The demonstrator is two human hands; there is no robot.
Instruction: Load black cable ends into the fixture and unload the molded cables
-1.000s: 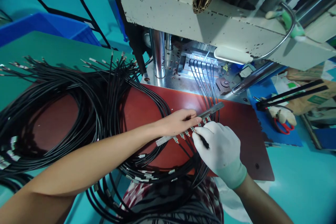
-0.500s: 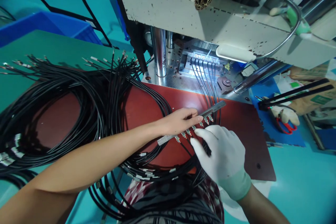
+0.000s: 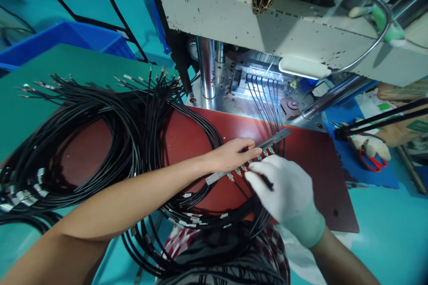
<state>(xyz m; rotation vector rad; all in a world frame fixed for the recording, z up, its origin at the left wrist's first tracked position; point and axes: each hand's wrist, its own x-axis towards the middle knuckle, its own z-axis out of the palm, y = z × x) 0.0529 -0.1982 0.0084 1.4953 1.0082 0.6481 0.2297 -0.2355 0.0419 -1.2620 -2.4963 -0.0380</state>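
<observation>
Two hands are working at the red board (image 3: 310, 160): the bare left hand (image 3: 234, 155) is lying flat w/ fingers pressed together on one metal ruler (image 3: 249, 156), pinning it to the board, while the gloved right hand (image 3: 284, 189) is pinching one black cable (image 3: 265, 181) just below the ruler. Approx. six cable tips (image 3: 241, 170) are lining up along the ruler's lower edge, and six cables (image 3: 267, 102) are running up from there into the lit fixture (image 3: 259, 78) of the press (image 3: 254, 13). One big coil of black cables (image 3: 100, 142) is lying on the left of the board, too many to count. One blue bin (image 3: 70, 40) is sitting far left, one pair of red scissors (image 3: 371, 160) on the blue mat at right. Table and floor are teal. Vs. a second ago: both hands are still at the ruler, the right one shifted slightly along the tips; the view has drifted a bit, so everything is sitting further right.
</observation>
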